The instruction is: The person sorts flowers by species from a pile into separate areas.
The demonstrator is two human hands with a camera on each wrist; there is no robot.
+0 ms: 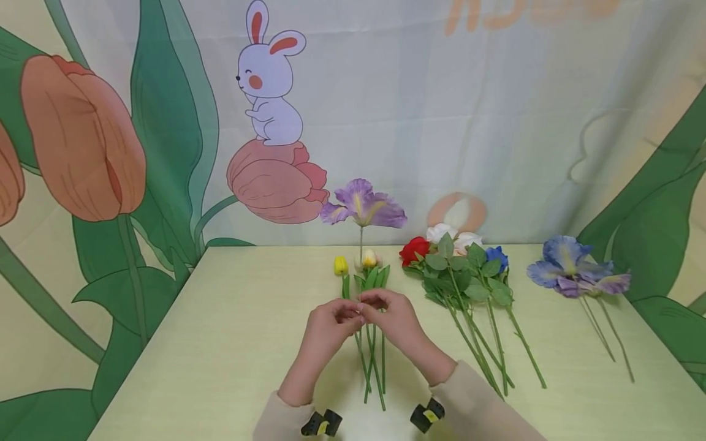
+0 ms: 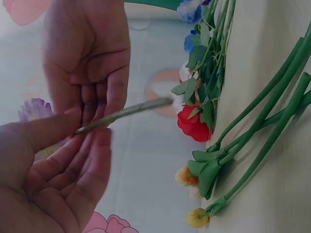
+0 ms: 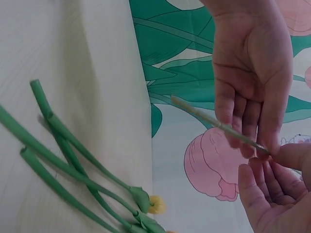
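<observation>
A purple iris (image 1: pixel 364 205) stands upright above the table, its bloom in front of the backdrop. My left hand (image 1: pixel 326 331) and right hand (image 1: pixel 396 320) meet at its thin stem (image 2: pixel 141 110), each pinching it between thumb and fingertips. In the right wrist view, the lower stem (image 3: pixel 199 115) sticks out past the fingers. Below the hands lie several tulips with green stems (image 1: pixel 377 367), including a yellow tulip (image 1: pixel 341 265) and a cream-orange tulip (image 1: pixel 369 259). The fingers partly hide their leaves in the head view.
To the right lie roses with leafy stems: a red rose (image 1: pixel 414 251), white roses (image 1: pixel 441 233) and a blue rose (image 1: pixel 497 259). Farther right are a blue iris (image 1: pixel 568 256) and a purple one. A printed cloth backdrop (image 1: pixel 375 110) hangs behind the table (image 1: pixel 231 343).
</observation>
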